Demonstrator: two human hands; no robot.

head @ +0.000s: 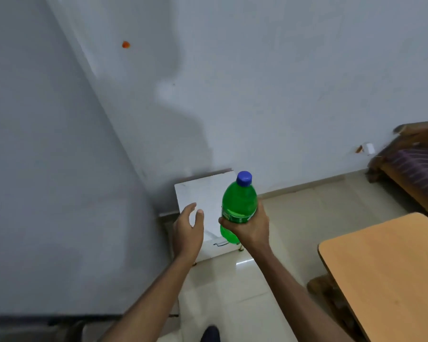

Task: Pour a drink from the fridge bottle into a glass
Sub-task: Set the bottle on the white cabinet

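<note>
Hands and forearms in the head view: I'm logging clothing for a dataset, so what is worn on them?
Nothing worn shows. The left hand and right hand are bare: no gloves, no rings on the fingers in view. Neither wrist carries a watch or band, and the left forearm and right forearm are uncovered to the picture's lower edge, with no sleeve visible.

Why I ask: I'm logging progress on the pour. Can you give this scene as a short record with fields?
bottle: green, upright, blue cap on
right hand: grips the bottle round its middle
left hand: open, beside the bottle, not touching it
glass: none in view
nearby: low white surface beyond the hands; wooden table at right
progress: bottle in hand, pouring not yet begun
</note>
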